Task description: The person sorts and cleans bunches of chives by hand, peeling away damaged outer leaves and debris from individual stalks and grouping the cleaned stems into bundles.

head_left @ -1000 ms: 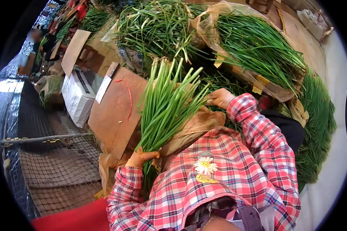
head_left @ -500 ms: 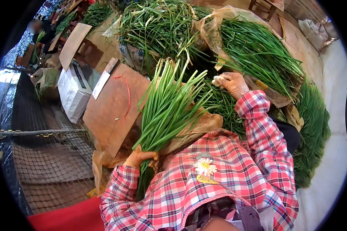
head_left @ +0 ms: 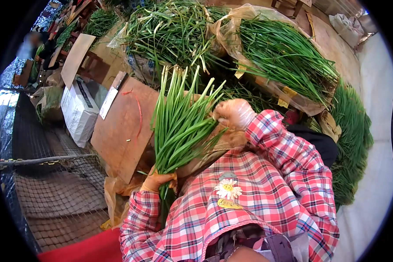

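Observation:
My left hand [head_left: 160, 180] is wrapped round the lower, leafy part of a bunch of garlic chives [head_left: 179, 126]. The pale cut ends of the bunch point up and away, fanned out over a brown board. My right hand [head_left: 236, 114] is closed, with its fingers curled at the right edge of the bunch. Whether a leaf is pinched in those fingers is hidden. Just beyond it lies a dark heap of loose chives [head_left: 253, 97].
A cleaver [head_left: 110, 98] and a red string [head_left: 139, 115] lie on the brown board [head_left: 118, 133]. Big piles of chives [head_left: 161, 37] and a plastic-wrapped bundle [head_left: 284, 56] stand beyond. To the left are a white box [head_left: 79, 113] and netting [head_left: 61, 196]. Another person [head_left: 28, 46] is far left.
My right hand has come left and nearer my body, from over the heap to the side of the bunch. My left hand keeps its hold on the chives.

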`<state>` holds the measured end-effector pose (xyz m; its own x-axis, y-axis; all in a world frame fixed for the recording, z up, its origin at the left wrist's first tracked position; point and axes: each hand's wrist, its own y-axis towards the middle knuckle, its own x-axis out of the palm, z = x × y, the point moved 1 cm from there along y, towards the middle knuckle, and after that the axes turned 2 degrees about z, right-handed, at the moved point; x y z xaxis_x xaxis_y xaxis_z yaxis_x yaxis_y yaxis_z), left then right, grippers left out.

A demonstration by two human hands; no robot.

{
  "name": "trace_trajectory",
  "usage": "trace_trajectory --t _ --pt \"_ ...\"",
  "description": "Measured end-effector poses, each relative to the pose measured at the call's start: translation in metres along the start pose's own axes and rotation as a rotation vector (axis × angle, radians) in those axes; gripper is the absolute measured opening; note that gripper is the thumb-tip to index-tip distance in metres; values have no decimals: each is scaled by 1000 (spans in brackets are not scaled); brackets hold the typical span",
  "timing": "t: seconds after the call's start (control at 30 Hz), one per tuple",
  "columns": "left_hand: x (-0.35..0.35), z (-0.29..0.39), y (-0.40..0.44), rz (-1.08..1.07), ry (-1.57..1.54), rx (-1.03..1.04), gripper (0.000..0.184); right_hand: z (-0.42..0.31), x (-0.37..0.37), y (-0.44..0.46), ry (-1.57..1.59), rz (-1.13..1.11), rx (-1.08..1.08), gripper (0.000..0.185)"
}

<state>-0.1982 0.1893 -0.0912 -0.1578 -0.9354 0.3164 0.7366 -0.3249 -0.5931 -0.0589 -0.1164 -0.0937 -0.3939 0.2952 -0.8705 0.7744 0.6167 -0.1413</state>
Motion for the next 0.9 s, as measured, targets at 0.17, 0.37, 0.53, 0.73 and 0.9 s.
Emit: trace_trajectory --t 0.17,0.37,0.53,0.73,0.9 --pt "-12 -5 5 -18 106 -36 33 20 18 0 860 38 260 33" --pt "-7 -3 10 21 194 -33 39 14 17 9 1262 -41 447 59" --pt "5 5 4 101 396 116 45 6 17 16 1286 -114 454 59" --pt "1 4 5 55 521 248 47 8 42 23 1441 -105 584 33" --pt "12 9 3 135 270 26 42 6 43 12 1605 -17 667 24"
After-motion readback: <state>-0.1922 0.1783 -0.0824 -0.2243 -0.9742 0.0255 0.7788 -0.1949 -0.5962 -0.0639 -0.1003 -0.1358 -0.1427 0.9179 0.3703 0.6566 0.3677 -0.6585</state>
